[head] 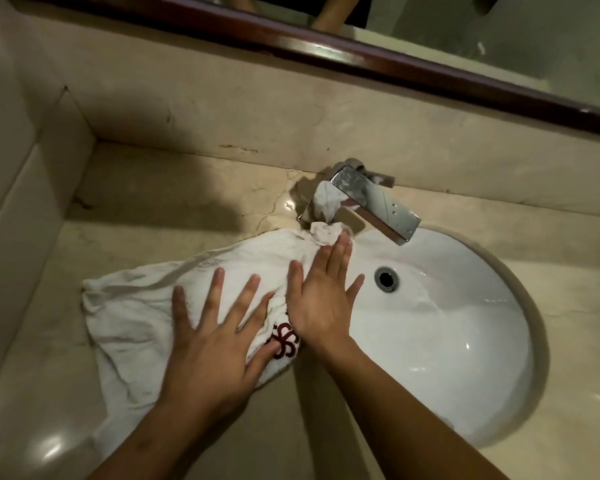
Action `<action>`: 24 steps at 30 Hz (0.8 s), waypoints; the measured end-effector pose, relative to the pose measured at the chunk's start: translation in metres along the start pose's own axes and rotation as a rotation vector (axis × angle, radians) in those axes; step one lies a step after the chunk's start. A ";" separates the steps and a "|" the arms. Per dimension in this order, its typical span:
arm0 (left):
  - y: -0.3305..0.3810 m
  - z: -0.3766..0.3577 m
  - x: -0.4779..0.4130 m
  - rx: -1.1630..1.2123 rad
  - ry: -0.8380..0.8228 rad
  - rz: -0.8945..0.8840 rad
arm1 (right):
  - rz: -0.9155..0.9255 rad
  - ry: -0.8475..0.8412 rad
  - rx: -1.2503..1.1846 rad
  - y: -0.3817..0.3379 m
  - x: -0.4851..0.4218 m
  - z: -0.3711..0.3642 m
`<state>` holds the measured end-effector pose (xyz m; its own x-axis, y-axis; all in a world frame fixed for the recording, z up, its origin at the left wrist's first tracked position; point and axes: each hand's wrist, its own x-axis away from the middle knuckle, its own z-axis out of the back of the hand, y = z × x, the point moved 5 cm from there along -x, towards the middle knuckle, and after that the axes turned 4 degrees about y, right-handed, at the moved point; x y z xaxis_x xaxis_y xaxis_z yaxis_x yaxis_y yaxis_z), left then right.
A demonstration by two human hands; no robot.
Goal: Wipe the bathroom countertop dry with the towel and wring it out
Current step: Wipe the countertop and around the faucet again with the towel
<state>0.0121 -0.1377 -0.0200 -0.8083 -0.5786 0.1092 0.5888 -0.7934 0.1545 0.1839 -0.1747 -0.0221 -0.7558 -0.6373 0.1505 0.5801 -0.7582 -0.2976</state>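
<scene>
2 flat, spread hands, left hand (210, 337) and right hand (321, 299), press a rumpled white terry towel (132, 306) onto the glossy beige marble countertop (187, 188), left of the oval sink (465, 341).

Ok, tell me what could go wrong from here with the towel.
The towel has a bunched corner against the faucet base, so a push may snag it there. The right hand presses it at the basin rim; its edge could slip into the bowl.

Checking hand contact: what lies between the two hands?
Head view: bunched towel with its red emblem lies between the left hand and the right hand.
</scene>
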 end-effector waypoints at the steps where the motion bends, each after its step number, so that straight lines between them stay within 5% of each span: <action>1: 0.003 0.000 -0.009 0.001 -0.009 0.000 | -0.008 -0.003 0.020 0.004 -0.010 0.003; 9: 0.032 0.007 -0.073 0.001 0.045 -0.025 | 0.198 0.011 0.030 0.032 -0.068 0.040; 15: 0.055 0.010 -0.092 0.020 0.046 -0.004 | 0.179 -0.277 -0.239 0.040 -0.102 0.050; 24: 0.044 0.002 -0.071 -0.006 -0.008 0.100 | 0.288 -0.194 -0.097 0.051 -0.091 0.051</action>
<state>0.0958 -0.1308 -0.0186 -0.7456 -0.6532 0.1315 0.6663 -0.7331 0.1364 0.2975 -0.1629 -0.0034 -0.4887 -0.8441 0.2206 0.7220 -0.5333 -0.4408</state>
